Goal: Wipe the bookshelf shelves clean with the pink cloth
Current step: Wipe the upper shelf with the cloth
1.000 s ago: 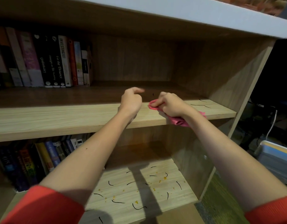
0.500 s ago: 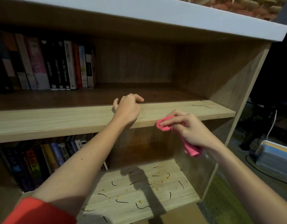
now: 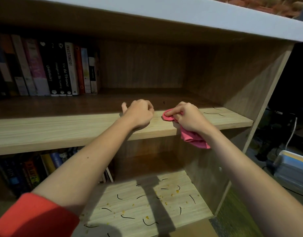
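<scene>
My right hand (image 3: pixel 190 117) grips the pink cloth (image 3: pixel 193 139) and presses its front end onto the upper wooden shelf (image 3: pixel 61 129), near the front edge. The rest of the cloth hangs down past the edge below my wrist. My left hand (image 3: pixel 138 113) rests on the same shelf just left of the cloth, fingers curled with nothing in them. A few thin dark strands (image 3: pixel 214 114) lie on the shelf to the right of the cloth. The lower shelf (image 3: pixel 190 209) carries several dark strands and yellow crumbs.
Upright books (image 3: pixel 50 69) fill the left part of the upper shelf, and more books (image 3: pixel 31 171) stand on the lower left. The bookshelf's right side panel (image 3: pixel 260 93) is close by. A plastic box (image 3: pixel 294 170) and cables lie on the floor to the right.
My right hand rose from below the shelf edge and brought the cloth back onto the upper shelf. My left hand stayed on the shelf, curling its fingers tighter.
</scene>
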A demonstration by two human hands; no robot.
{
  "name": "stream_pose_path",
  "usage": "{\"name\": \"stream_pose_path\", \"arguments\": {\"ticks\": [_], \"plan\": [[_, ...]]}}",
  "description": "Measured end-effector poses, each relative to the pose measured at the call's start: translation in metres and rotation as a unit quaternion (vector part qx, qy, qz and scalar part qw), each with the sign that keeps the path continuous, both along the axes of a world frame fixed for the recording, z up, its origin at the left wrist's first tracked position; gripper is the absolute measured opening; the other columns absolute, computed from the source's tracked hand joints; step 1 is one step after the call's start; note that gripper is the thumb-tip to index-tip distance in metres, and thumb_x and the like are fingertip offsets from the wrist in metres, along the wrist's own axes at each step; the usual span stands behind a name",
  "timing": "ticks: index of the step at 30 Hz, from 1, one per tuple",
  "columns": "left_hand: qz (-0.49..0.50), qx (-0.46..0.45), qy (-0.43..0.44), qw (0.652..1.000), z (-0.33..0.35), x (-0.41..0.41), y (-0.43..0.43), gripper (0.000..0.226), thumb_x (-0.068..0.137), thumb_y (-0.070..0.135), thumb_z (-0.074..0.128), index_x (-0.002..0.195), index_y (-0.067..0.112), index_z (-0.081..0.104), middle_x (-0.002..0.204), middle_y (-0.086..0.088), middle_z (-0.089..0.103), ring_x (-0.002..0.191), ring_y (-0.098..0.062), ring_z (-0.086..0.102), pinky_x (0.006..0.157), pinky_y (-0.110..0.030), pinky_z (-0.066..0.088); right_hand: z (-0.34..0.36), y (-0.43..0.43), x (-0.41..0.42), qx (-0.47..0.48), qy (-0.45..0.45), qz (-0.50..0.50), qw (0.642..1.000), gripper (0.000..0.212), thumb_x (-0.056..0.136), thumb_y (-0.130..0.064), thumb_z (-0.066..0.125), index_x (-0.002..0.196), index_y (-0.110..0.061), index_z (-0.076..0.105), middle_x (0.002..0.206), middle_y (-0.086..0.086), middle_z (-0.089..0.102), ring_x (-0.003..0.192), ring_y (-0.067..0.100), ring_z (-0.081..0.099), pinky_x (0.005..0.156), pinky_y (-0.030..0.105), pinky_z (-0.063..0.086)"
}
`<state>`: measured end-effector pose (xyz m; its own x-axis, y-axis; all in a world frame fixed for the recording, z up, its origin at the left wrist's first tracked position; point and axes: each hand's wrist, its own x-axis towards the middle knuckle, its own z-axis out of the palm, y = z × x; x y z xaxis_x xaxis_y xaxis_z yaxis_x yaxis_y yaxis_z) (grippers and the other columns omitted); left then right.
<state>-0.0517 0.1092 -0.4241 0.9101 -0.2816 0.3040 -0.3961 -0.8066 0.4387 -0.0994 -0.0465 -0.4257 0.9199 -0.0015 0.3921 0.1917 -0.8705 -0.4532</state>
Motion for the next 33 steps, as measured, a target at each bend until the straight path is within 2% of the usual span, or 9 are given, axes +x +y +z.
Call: {"name": "stream_pose_path", "arguments": {"ticks": [4, 6, 8, 11, 14, 19, 23, 29, 33], "plan": [[-0.03, 0.04, 0.045, 0.998, 0.011, 0.027, -0.01, 0.032, 0.1, 0.025, 0.036, 0.128, 0.025, 0.05, 0.14, -0.003, 0.045, 0.137, -0.024, 0.03, 0.113, -0.053, -0.007, 0.008, -0.009, 0.011, 0.008, 0.039, -0.015, 0.999, 0.032, 0.095, -0.007, 0.044, 0.109, -0.018, 0.07, 0.083, -0.016, 0.047, 0.088, 0.006, 0.047, 0.082, 0.023, 0.042], [-0.035, 0.028, 0.066, 0.997, 0.01, 0.045, -0.012, 0.033, 0.099, 0.023, 0.034, 0.127, 0.031, 0.049, 0.141, -0.002, 0.042, 0.137, -0.024, 0.028, 0.114, -0.05, -0.008, 0.009, -0.014, 0.02, -0.01, 0.053, -0.022, 0.998, 0.03, 0.095, -0.01, 0.045, 0.111, -0.019, 0.069, 0.092, -0.01, 0.052, 0.084, 0.005, 0.047, 0.078, 0.021, 0.042], [-0.019, 0.012, 0.062, 0.998, 0.008, 0.062, -0.016, 0.034, 0.098, 0.021, 0.034, 0.124, 0.033, 0.051, 0.137, -0.001, 0.044, 0.134, -0.024, 0.032, 0.115, -0.05, -0.004, 0.009, -0.018, 0.034, -0.05, 0.068, -0.032, 0.996, 0.029, 0.095, -0.014, 0.047, 0.111, -0.023, 0.069, 0.106, -0.003, 0.061, 0.094, 0.012, 0.052, 0.088, 0.032, 0.047], [0.023, 0.064, -0.03, 0.997, 0.008, 0.077, -0.023, 0.034, 0.096, 0.021, 0.037, 0.121, 0.032, 0.056, 0.129, 0.002, 0.053, 0.129, -0.021, 0.041, 0.113, -0.053, -0.006, 0.011, -0.023, 0.061, -0.1, 0.086, -0.04, 0.99, 0.029, 0.094, -0.015, 0.049, 0.114, -0.023, 0.067, 0.118, 0.0, 0.064, 0.111, 0.023, 0.054, 0.098, 0.045, 0.045], [0.028, 0.087, -0.08, 0.993, 0.01, 0.084, -0.025, 0.033, 0.094, 0.019, 0.04, 0.118, 0.034, 0.058, 0.123, 0.005, 0.057, 0.126, -0.017, 0.044, 0.111, -0.052, -0.01, 0.016, -0.025, 0.09, -0.138, 0.121, -0.045, 0.982, 0.027, 0.094, -0.014, 0.046, 0.113, -0.017, 0.065, 0.114, 0.006, 0.064, 0.102, 0.022, 0.056, 0.095, 0.038, 0.046], [0.014, 0.123, -0.054, 0.991, 0.007, 0.091, -0.023, 0.034, 0.095, 0.022, 0.037, 0.121, 0.033, 0.058, 0.115, 0.003, 0.061, 0.122, -0.018, 0.048, 0.11, -0.054, -0.011, 0.021, -0.018, 0.133, -0.133, 0.144, -0.056, 0.979, 0.027, 0.095, -0.015, 0.047, 0.118, -0.014, 0.061, 0.114, 0.009, 0.062, 0.078, 0.016, 0.054, 0.081, 0.03, 0.048], [0.01, 0.143, -0.027, 0.989, 0.006, 0.091, -0.023, 0.036, 0.097, 0.025, 0.035, 0.126, 0.035, 0.054, 0.117, 0.001, 0.063, 0.123, -0.019, 0.048, 0.11, -0.055, -0.013, 0.022, -0.015, 0.142, -0.145, 0.144, -0.044, 0.978, 0.031, 0.095, -0.012, 0.047, 0.122, -0.015, 0.061, 0.118, 0.01, 0.062, 0.092, 0.023, 0.059, 0.082, 0.03, 0.048], [0.006, 0.171, -0.022, 0.985, 0.005, 0.088, -0.027, 0.037, 0.095, 0.028, 0.033, 0.125, 0.031, 0.055, 0.106, 0.0, 0.064, 0.117, -0.02, 0.051, 0.111, -0.057, -0.01, 0.025, -0.021, 0.116, -0.204, 0.146, -0.014, 0.968, 0.035, 0.094, -0.004, 0.042, 0.118, -0.016, 0.065, 0.115, 0.006, 0.063, 0.091, 0.02, 0.056, 0.088, 0.031, 0.048], [0.004, 0.164, -0.021, 0.986, 0.005, 0.086, -0.029, 0.031, 0.095, 0.026, 0.032, 0.109, 0.027, 0.06, 0.075, 0.005, 0.054, 0.104, -0.02, 0.055, 0.111, -0.058, -0.01, 0.026, -0.018, 0.139, -0.168, 0.154, -0.043, 0.973, 0.03, 0.096, -0.01, 0.045, 0.12, -0.014, 0.063, 0.114, 0.009, 0.064, 0.081, 0.018, 0.057, 0.08, 0.03, 0.05]]}}
